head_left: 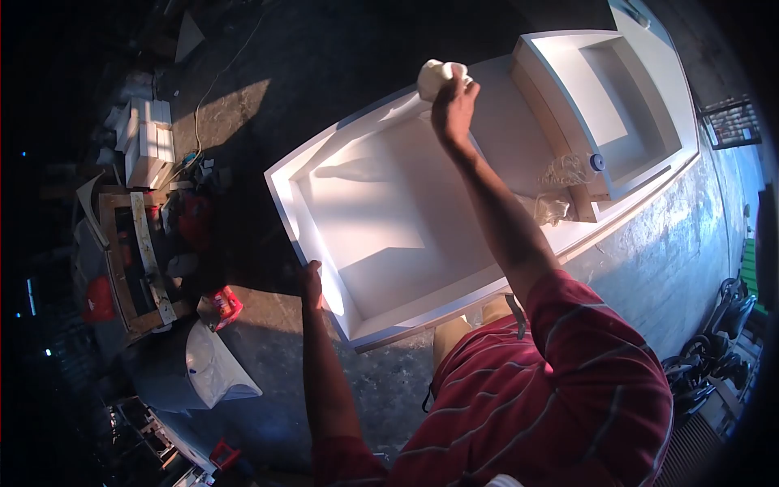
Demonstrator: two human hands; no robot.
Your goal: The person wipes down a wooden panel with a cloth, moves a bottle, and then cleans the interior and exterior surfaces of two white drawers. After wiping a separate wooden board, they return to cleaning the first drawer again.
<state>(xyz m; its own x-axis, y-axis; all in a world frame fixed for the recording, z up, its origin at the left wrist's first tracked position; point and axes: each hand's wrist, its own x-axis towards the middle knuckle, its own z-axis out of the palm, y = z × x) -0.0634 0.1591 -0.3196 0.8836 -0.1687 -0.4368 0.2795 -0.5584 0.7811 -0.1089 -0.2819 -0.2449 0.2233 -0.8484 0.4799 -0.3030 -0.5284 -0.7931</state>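
Observation:
A large white open box [381, 211], shallow like a drawer, lies in front of me with sunlight falling inside. My left hand [312, 284] grips its left wall near the lower corner, thumb over the rim. At the far side, my right hand [456, 105] holds a crumpled white cloth [438, 79] by the box's far right corner. Beyond the box's right wall is a second, smaller white box [604, 105] on the white board. Clear crumpled plastic [552, 211] and a small blue-and-white roll [597, 162] are beside that second box.
On the floor to the left are stacked white blocks [150, 142], a wooden frame [122, 268], a red packet [225, 308] and a white bag-like item [215, 369]. Motorcycles [714, 341] stand at the lower right. A cable [203, 97] runs along the floor.

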